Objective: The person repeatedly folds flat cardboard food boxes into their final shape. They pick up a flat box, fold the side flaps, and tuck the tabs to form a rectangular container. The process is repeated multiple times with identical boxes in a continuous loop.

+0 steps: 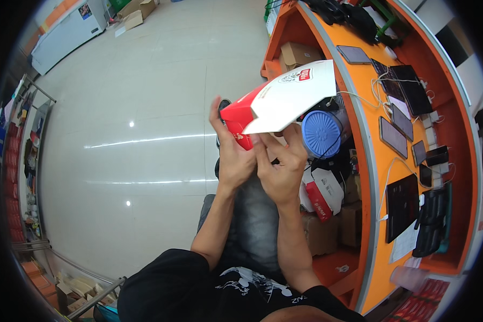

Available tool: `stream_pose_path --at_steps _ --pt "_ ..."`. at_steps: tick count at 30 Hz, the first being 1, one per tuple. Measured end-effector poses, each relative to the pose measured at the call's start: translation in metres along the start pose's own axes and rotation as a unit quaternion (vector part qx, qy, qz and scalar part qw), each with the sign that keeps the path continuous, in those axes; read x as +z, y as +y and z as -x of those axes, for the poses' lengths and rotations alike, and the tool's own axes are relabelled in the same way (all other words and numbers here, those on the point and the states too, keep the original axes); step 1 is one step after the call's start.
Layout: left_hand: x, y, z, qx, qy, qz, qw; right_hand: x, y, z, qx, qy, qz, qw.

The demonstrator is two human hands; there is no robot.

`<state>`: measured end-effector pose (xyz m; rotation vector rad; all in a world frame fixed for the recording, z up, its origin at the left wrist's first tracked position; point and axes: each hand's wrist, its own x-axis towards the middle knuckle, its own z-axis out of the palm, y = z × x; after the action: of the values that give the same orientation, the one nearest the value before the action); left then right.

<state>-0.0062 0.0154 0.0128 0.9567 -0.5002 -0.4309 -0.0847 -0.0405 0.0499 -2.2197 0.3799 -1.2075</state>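
A red and white printed paperboard food box [292, 96], partly folded, is held up in front of me above my lap. My left hand [237, 157] grips its red side, with the thumb and fingers spread around the lower left corner. At the near edge, my right hand [283, 165] has its bent fingers on the carton; some fingertips are hidden behind the white panel. That white panel stands out flat toward the upper right. Below and to the right, another red and white carton [324, 191] lies on the shelf under the counter.
An orange counter [356, 116] with a grey edge curves along my right, holding several phones, a black tablet [402, 207], cables and chargers. Underneath are a blue-lidded container [321, 133] and cardboard boxes [322, 235]. A metal rack [36, 161] stands left; a white chest freezer [70, 34] is far left.
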Motion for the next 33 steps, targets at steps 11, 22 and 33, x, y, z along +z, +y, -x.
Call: stream_pose_path --at_steps 11,22,33 --pt "-0.068 0.028 0.013 -0.167 -0.178 0.085 0.966 -0.124 0.045 -0.001 0.104 0.147 -0.164 0.97" --pt "-0.107 0.037 0.014 -0.11 -0.268 0.436 0.852 -0.121 0.054 0.022 0.277 -0.024 -0.244 0.929" --pt "-0.071 0.058 0.012 -0.088 -0.234 -0.025 0.968 -0.097 0.038 0.03 0.232 0.003 0.062 0.971"
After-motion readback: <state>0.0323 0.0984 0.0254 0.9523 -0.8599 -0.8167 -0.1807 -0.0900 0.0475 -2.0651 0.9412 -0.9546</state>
